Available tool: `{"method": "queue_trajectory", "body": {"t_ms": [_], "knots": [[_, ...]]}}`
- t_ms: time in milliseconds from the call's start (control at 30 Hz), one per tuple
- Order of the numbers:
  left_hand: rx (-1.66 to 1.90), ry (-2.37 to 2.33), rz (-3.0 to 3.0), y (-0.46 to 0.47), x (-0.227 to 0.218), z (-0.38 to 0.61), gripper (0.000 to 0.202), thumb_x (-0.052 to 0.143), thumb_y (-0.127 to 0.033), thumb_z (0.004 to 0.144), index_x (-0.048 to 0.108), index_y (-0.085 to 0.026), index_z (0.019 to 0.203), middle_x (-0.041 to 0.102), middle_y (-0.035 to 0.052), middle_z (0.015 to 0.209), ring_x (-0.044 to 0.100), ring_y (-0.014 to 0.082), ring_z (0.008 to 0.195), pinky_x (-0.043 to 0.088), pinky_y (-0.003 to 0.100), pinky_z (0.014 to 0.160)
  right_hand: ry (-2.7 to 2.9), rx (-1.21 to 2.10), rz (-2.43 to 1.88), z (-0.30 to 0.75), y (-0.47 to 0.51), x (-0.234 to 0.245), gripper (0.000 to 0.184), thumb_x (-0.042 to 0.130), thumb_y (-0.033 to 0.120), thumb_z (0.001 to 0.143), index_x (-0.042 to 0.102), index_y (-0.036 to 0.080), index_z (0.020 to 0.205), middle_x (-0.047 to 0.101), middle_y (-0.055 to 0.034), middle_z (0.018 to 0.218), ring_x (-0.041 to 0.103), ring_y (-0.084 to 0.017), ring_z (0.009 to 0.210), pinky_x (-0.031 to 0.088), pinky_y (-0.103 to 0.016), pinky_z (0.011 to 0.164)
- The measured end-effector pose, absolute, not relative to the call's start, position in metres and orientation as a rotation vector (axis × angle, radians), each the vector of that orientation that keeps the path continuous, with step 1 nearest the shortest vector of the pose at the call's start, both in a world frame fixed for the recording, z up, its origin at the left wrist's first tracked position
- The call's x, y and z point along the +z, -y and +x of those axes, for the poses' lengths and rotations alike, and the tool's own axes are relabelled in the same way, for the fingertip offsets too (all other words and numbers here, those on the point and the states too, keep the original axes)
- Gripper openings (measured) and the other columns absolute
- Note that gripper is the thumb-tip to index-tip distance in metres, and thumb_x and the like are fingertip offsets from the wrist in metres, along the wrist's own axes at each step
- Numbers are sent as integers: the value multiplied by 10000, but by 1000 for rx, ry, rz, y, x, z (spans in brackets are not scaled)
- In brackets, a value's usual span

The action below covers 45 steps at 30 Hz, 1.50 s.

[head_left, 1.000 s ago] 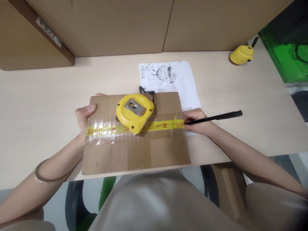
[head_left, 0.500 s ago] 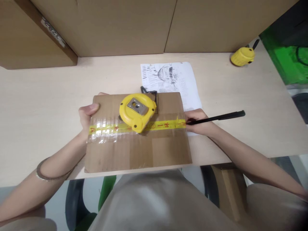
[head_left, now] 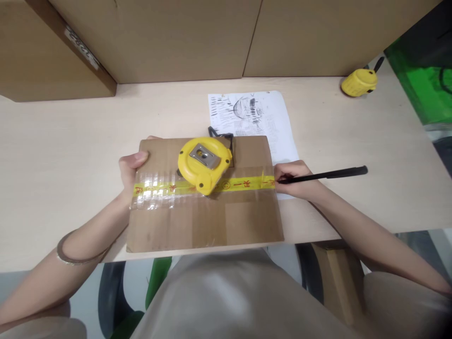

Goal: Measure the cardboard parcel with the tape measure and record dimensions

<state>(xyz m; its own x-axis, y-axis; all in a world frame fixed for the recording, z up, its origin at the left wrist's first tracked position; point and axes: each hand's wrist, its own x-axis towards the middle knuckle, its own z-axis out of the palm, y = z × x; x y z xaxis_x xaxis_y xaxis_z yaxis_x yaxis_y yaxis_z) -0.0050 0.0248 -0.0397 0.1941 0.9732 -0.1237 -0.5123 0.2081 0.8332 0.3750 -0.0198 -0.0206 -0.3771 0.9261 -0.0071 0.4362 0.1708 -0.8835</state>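
Box is at frame centre, tape measure on top. Left hand grasps the box's left edge. Right hand, against the right edge, grips a pen; fingers partly hidden.

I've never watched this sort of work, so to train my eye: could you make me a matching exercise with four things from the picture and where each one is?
Things
1. Yellow tape measure with a metal clip
2. Black pen
3. Sheet of paper with dark drawing
4. Box with yellow tape strip

Places
A. On the table, partly hidden by the cardboard
B. Between the left hand and the right hand
C. Lying on the cardboard
D. In the right hand's grip, sticking out sideways

Right pairs: 1-C, 2-D, 3-A, 4-B
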Motion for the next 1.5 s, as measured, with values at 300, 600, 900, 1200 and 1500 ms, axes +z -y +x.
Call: {"method": "queue_trajectory", "body": {"t_ms": [300, 600, 900, 1200, 1500], "knots": [[1225, -769, 761, -19, -21, 7, 362, 725, -477, 714, 628, -177, 892, 718, 113, 977, 704, 358, 1001, 610, 460, 797, 1860, 1142, -1256, 374, 19, -22, 377, 747, 254, 751, 450, 191, 528, 412, 43, 500, 318, -52, 461, 227, -222, 429], [1176, -813, 699, -23, -22, 4, 360, 744, -446, 655, 585, -193, 854, 711, 102, 938, 709, 352, 965, 611, 448, 754, 1875, 1150, -1226, 378, 18, -23, 375, 769, 253, 770, 470, 199, 550, 452, 36, 513, 346, -66, 456, 239, -240, 435], [1238, -864, 681, -12, -4, 19, 307, 693, -406, 666, 597, -184, 854, 700, 106, 920, 711, 348, 942, 619, 456, 749, 1863, 1140, -1250, 379, 17, -24, 420, 797, 261, 769, 448, 192, 547, 446, 34, 523, 343, -59, 467, 238, -235, 442], [1131, -836, 714, -24, -32, -7, 413, 714, -542, 694, 643, -192, 902, 718, 113, 911, 706, 378, 995, 613, 483, 780, 1875, 1192, -1305, 380, 17, -26, 412, 809, 319, 745, 467, 200, 548, 461, 33, 520, 357, -72, 471, 256, -245, 448], [1250, -872, 690, -6, -13, 15, 336, 716, -494, 747, 636, -201, 893, 692, 71, 792, 724, 365, 979, 607, 488, 844, 1970, 1214, -1482, 378, 10, -9, 400, 698, 449, 779, 471, 219, 544, 501, 14, 470, 447, -103, 451, 326, -254, 451]]}}
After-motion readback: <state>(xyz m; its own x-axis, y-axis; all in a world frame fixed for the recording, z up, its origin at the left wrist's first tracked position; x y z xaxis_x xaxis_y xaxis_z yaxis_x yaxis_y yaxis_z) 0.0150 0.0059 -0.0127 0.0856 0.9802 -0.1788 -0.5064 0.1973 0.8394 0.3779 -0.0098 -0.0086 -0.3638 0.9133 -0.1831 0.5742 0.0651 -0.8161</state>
